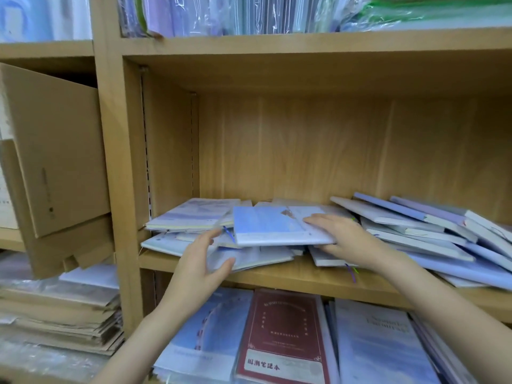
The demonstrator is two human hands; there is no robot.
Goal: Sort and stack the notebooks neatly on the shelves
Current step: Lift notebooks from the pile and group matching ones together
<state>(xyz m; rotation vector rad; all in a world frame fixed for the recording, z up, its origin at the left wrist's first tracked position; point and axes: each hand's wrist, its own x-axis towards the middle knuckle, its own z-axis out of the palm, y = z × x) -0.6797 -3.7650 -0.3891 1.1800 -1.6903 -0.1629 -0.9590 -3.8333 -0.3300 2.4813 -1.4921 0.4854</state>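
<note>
Head: R hand [349,239] gripping blue notebook [277,227], L hand [199,261] open.

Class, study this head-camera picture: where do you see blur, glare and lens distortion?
Head view: the left hand and the tilted pale blue notebooks on the right are motion-blurred; white glare streaks the clear plastic wrappers on the top shelf; the wide lens bows the wooden shelf board; the dark red notebook below reads fairly sharp.

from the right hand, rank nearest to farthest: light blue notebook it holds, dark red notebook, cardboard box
1. light blue notebook: gripped by the right hand, middle shelf.
2. dark red notebook: on the shelf below, lower left of the hand.
3. cardboard box: far left, in the neighbouring bay.
</note>
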